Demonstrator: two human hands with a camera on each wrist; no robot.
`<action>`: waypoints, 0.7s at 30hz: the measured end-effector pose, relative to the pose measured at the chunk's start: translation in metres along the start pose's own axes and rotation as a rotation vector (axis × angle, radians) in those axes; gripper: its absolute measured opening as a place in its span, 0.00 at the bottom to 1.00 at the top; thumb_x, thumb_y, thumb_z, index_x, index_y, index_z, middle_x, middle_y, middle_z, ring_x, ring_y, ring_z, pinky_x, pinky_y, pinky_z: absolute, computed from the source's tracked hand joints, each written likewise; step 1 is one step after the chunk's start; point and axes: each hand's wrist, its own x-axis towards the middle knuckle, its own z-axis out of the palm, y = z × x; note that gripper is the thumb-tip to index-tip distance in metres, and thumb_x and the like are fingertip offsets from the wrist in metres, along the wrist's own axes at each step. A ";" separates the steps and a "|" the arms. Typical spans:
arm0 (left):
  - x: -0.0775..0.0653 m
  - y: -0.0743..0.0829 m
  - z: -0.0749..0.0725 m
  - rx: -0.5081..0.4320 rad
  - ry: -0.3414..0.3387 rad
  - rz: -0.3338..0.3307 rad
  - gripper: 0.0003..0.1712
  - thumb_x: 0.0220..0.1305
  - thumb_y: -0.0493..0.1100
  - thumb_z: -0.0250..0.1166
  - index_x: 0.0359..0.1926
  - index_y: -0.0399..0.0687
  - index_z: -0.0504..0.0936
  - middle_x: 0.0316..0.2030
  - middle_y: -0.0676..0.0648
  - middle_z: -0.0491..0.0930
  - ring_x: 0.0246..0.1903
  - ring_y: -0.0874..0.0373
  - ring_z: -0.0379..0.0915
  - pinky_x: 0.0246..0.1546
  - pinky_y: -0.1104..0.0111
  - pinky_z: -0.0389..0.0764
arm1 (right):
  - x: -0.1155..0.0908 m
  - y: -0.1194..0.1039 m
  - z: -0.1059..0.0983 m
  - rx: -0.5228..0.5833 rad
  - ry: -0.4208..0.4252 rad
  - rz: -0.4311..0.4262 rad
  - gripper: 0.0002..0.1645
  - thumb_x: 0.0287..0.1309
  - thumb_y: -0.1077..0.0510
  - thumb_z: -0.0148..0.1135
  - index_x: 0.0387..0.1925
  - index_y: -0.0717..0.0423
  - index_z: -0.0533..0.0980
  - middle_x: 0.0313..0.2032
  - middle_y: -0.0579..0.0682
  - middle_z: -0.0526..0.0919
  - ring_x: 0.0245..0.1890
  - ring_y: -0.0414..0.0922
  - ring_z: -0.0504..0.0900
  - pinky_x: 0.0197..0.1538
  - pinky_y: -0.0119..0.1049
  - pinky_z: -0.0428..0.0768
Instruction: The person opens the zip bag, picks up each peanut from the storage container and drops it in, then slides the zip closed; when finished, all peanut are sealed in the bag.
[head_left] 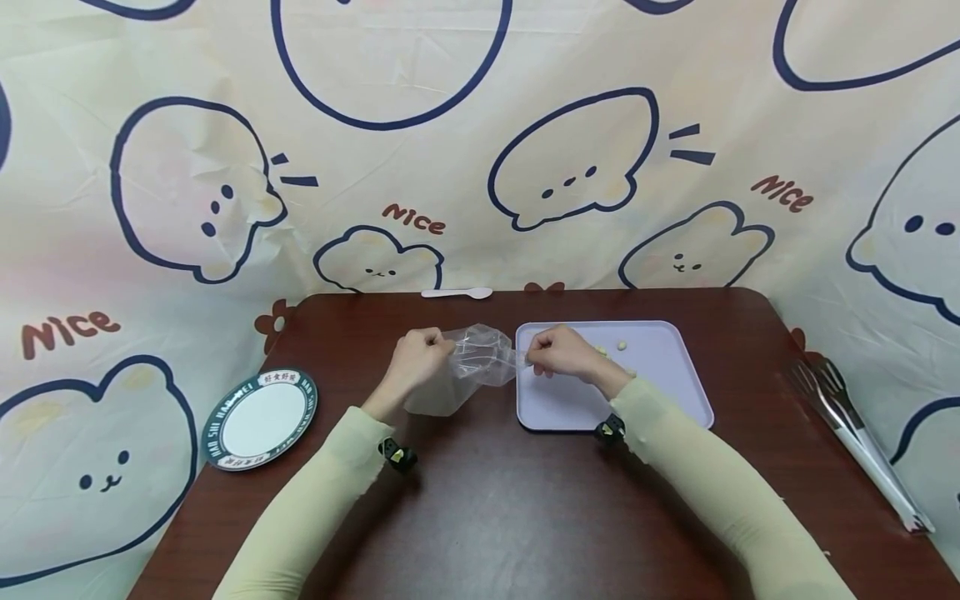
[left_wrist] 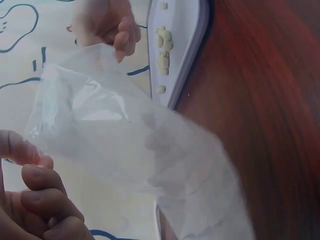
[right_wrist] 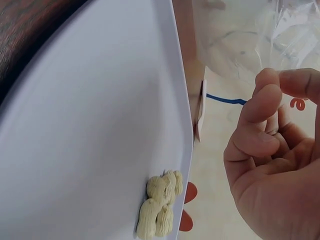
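A clear plastic bag (head_left: 480,358) is held above the table between both hands. My left hand (head_left: 420,358) pinches its upper left edge between thumb and forefinger. On the other side, my right hand (head_left: 562,350) pinches the bag's right edge over the lilac tray (head_left: 660,387). The bag hangs slack and see-through in the left wrist view. Several unshelled peanuts (right_wrist: 157,205) lie along the tray's far side, partly hidden by my right hand in the head view.
A white plate with a green rim (head_left: 261,419) stands at the table's left edge. A white plastic spoon (head_left: 457,293) lies at the back edge. Metal tongs with fork-like ends (head_left: 858,437) lie at the right edge. A printed cloth (head_left: 465,183) hangs behind the table.
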 end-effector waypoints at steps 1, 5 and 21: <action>0.000 -0.001 -0.001 -0.003 -0.003 -0.001 0.18 0.64 0.48 0.58 0.17 0.50 0.71 0.16 0.53 0.68 0.20 0.56 0.65 0.24 0.66 0.65 | 0.000 0.001 -0.001 -0.001 -0.003 0.003 0.14 0.62 0.56 0.59 0.33 0.63 0.84 0.20 0.47 0.83 0.21 0.43 0.78 0.32 0.36 0.75; 0.001 -0.002 -0.006 0.020 -0.021 0.003 0.19 0.64 0.49 0.58 0.17 0.50 0.70 0.15 0.54 0.66 0.19 0.56 0.62 0.24 0.66 0.64 | -0.001 0.003 -0.003 0.002 -0.007 0.011 0.14 0.63 0.56 0.59 0.32 0.64 0.84 0.20 0.47 0.82 0.21 0.43 0.77 0.32 0.36 0.75; -0.005 0.003 0.002 0.007 -0.084 0.202 0.06 0.58 0.34 0.63 0.36 0.47 0.76 0.40 0.46 0.84 0.41 0.52 0.83 0.42 0.61 0.80 | 0.000 0.001 -0.001 0.037 -0.021 -0.008 0.15 0.61 0.56 0.59 0.33 0.66 0.83 0.19 0.45 0.82 0.20 0.42 0.77 0.31 0.35 0.73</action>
